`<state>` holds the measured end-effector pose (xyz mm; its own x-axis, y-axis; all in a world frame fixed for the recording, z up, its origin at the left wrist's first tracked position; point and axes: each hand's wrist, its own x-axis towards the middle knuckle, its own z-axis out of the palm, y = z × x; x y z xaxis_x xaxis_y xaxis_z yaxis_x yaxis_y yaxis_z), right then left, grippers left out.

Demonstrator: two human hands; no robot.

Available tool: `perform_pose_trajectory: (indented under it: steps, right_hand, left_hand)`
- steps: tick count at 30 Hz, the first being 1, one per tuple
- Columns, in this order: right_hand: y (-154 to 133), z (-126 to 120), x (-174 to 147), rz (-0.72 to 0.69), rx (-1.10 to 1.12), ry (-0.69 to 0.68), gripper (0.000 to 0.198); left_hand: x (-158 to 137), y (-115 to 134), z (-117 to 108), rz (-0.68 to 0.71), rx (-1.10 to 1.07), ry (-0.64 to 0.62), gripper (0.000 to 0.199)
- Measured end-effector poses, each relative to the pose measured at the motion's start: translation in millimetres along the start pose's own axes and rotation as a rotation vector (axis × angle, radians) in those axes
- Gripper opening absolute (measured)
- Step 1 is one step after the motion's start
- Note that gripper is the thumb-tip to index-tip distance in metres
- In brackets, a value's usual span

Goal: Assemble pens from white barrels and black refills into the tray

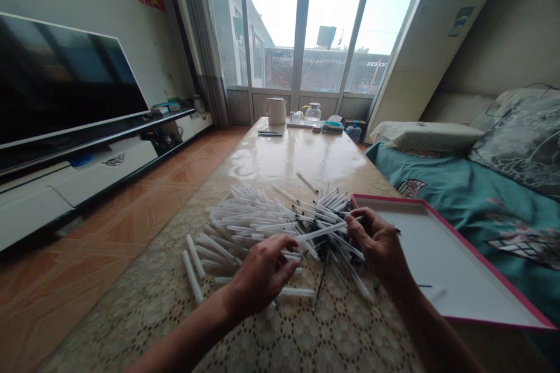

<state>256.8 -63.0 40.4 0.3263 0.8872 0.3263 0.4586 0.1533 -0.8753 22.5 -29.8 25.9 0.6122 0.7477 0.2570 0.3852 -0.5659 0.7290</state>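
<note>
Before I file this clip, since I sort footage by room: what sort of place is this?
Probably a living room in a home: a wide television stands at the left, what looks like a sofa with a cushion is at the right, and a long table stands between.

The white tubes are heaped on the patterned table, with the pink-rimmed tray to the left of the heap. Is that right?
Not quite: in the head view, the pink-rimmed tray is to the right. The white tubes are heaped on the patterned table.
</note>
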Motion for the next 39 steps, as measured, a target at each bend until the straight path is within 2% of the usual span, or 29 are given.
perform_pose_trajectory:
  steps: [3, 5, 8, 10, 13, 14, 17, 19, 23, 25, 27, 30, 33, 36, 39]
  right_hand:
    - [2, 16, -12, 0.116, 0.261, -0.120, 0.031]
    - [8, 26, -17, 0.153, 0.337, -0.186, 0.033]
    - [20, 34, -21, 0.186, 0.387, -0.234, 0.035]
    - [27, 36, -22, 0.199, 0.399, -0.250, 0.035]
    - [34, 38, -23, 0.207, 0.401, -0.294, 0.034]
    - [36, 38, -23, 0.209, 0.400, -0.319, 0.034]
    - [37, 34, -24, 0.199, 0.345, -0.423, 0.033]
    - [35, 30, -27, 0.105, 0.174, -0.475, 0.031]
    - [28, 25, -36, -0.221, -0.317, -0.563, 0.031]
    - [26, 28, -41, -0.268, -0.418, -0.652, 0.030]
    - [24, 31, -45, -0.230, -0.369, -0.745, 0.027]
    - [22, 33, -46, -0.113, -0.102, -0.870, 0.029]
    - [19, 33, -46, -0.010, 0.104, -0.982, 0.039]
    - [20, 36, -47, -0.033, 0.092, -0.965, 0.043]
    - [22, 43, -51, -0.154, -0.091, -0.856, 0.038]
  left_hand:
    - [-1, -2, 4, -0.003, 0.028, 0.002, 0.041]
    - [-3, -13, 9, -0.008, 0.130, 0.111, 0.043]
    - [-5, -33, 15, -0.003, 0.277, 0.327, 0.035]
    - [-5, -43, 17, 0.046, 0.324, 0.386, 0.039]
    - [-4, -48, 16, 0.146, 0.348, 0.334, 0.051]
    - [-4, -48, 16, 0.179, 0.349, 0.305, 0.048]
    - [-5, -50, 14, 0.241, 0.340, 0.258, 0.019]
    - [-7, -52, 14, 0.268, 0.348, 0.228, 0.014]
    - [-11, -53, 17, 0.380, 0.443, 0.085, 0.018]
    - [-11, -51, 19, 0.455, 0.494, 0.015, 0.022]
    - [-10, -46, 19, 0.511, 0.511, -0.005, 0.025]
    - [-9, -40, 17, 0.553, 0.487, 0.040, 0.023]
    - [-10, -36, 13, 0.596, 0.482, 0.074, 0.021]
    - [-11, -36, 12, 0.616, 0.497, 0.065, 0.027]
    - [-11, -35, 14, 0.558, 0.521, 0.021, 0.032]
